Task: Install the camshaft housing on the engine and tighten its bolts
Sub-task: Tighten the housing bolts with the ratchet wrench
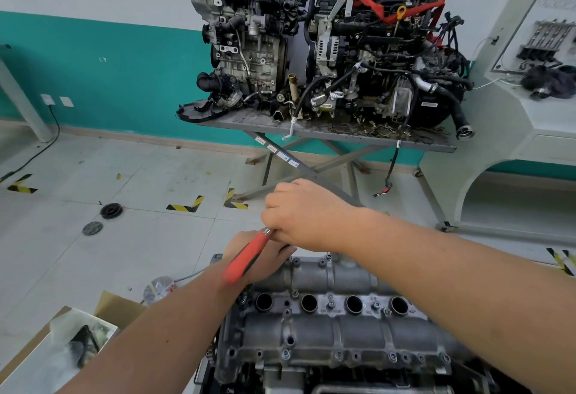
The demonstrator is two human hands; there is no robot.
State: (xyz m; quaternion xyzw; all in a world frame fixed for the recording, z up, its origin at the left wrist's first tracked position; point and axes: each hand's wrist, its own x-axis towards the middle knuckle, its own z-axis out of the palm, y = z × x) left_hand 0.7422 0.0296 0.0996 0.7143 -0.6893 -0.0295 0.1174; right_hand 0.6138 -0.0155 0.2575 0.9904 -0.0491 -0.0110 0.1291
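Both hands are up at the far left corner of the camshaft housing [327, 322], which sits on top of the engine [280, 378] right in front of the person. The right hand [299, 216] is clenched around the metal end of a tool, knuckles up, and the red handle [246, 261] slants down and back from it. The left hand [265, 253] lies underneath, mostly hidden by that handle; I can't tell whether it's gripping or just steadying.

Bolts [285, 353] show along the near flange and more between the four round wells [353, 304], so I'd say the housing is seated and this is the tightening stage, working on a far-edge bolt I can't see under the hands.

Risks from here: the tool's tip is out of sight, so if it isn't square on the bolt head it could slip and round it off. Leaning hard on one corner first could pull the housing down unevenly. And that angled handle suggests sideways load, which might cross-thread a bolt that's barely started.

Behind, two other engines sit on a grey stand [374, 141], and an open cardboard box [118, 306] rests at the left.
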